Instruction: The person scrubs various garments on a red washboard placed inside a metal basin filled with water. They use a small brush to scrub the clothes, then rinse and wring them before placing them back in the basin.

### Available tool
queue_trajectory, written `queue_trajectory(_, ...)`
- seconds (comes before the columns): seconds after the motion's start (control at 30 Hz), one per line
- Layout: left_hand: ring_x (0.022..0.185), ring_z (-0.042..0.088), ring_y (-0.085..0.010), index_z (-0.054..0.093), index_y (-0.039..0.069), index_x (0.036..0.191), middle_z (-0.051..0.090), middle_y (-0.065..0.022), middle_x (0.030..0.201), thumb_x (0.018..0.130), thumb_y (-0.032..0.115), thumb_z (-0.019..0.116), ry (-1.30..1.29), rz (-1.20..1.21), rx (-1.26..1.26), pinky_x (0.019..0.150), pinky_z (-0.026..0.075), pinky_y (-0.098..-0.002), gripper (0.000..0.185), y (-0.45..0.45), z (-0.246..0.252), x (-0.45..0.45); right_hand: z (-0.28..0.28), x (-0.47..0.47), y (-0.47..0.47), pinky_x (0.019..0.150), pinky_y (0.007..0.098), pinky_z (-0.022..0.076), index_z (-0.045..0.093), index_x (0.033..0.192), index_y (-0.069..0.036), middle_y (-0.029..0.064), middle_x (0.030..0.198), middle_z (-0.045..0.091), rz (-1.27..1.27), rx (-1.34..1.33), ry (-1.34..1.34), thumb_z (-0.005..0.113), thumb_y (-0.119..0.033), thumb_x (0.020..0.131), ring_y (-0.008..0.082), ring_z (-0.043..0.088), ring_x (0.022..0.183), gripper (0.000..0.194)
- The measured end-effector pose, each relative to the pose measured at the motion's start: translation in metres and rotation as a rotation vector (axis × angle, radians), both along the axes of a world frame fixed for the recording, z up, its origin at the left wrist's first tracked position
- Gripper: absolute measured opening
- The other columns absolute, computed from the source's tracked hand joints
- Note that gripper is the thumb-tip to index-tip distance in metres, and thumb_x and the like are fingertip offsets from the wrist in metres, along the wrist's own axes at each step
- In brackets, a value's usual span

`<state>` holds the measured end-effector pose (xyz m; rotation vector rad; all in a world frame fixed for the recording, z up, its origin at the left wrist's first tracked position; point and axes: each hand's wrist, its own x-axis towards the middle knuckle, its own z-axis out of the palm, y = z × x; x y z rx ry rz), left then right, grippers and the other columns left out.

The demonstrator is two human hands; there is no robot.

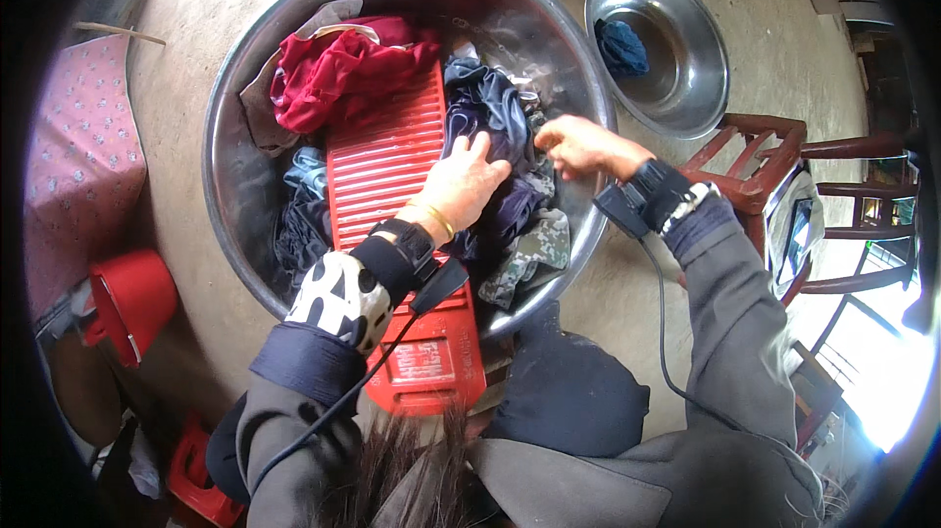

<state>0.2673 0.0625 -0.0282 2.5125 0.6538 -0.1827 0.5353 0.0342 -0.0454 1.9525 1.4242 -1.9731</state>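
Note:
A red plastic washboard point(386, 149) leans in a large stainless-steel basin point(220, 160), its lower end over the near rim. My left hand point(459, 190), fingers apart, is at the washboard's right edge by a heap of dark blue clothes point(485, 94). My right hand point(588, 149), fingers curled, is just inside the basin's right side, beside the heap; whether it pinches cloth is hidden. Below it lies a camouflage-patterned garment point(540, 252). Bunched red cloth point(338, 76) rests over the washboard's upper left. Dark clothes point(303, 226) lie to the board's left.
A smaller metal basin point(695, 79) holding blue cloth point(621, 48) stands at the upper right. Near my right arm is a reddish-brown wooden chair point(742, 160). On the left are a pink patterned cloth point(88, 160) and a red plastic container point(143, 300). Cables run along both sleeves.

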Motion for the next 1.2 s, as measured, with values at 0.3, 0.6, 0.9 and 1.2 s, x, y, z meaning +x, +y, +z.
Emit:
queue_trajectory(0.3,0.12,0.057,-0.0467,0.061,0.0,0.125,0.059,-0.0237,0.126,0.072,0.006,0.084,-0.363,0.66,-0.376,0.107,0.047,-0.0496,0.059,-0.029,-0.003,-0.103,-0.027,-0.02,0.038,0.071,0.046,0.0636,0.078,0.092,0.005,0.0242,0.084,0.077,0.41,0.328,-0.33,0.074,-0.007,0.08,0.0386,0.08,0.082,0.017)
queue_trajectory(0.6,0.14,0.042,-0.0512,0.055,0.012,0.149,0.035,-0.0273,0.165,0.068,0.023,0.096,-0.117,0.439,-0.238,0.12,0.042,-0.0558,0.091,-0.057,0.029,-0.114,-0.111,-0.055,0.057,0.101,0.0492,0.0588,0.076,0.117,0.007,0.0319,0.122,0.075,0.057,0.249,-0.533,0.085,-0.03,0.075,0.0434,0.073,0.12,0.057)
queue_trajectory(0.9,0.117,0.06,-0.0461,0.062,0.005,0.121,0.062,-0.023,0.123,0.067,-0.001,0.084,-0.333,0.584,-0.25,0.101,0.051,-0.0504,0.059,-0.036,0.024,-0.079,-0.003,-0.024,0.042,0.058,0.0271,0.0528,0.077,0.103,-0.004,0.0003,0.081,0.071,-0.422,-0.159,0.384,0.091,-0.024,0.087,0.0113,0.066,0.065,0.03)
queue_trajectory(1.2,0.109,0.075,-0.037,0.045,0.001,0.159,0.071,-0.0263,0.129,0.08,0.005,0.086,-0.349,0.201,-0.565,0.095,0.06,-0.0455,0.088,0.005,0.009,0.007,0.121,0.022,0.014,0.069,0.0259,0.0586,0.075,0.115,-0.002,0.0032,0.096,0.076,-0.428,0.023,0.209,0.078,-0.033,0.099,0.0108,0.073,0.081,0.035)
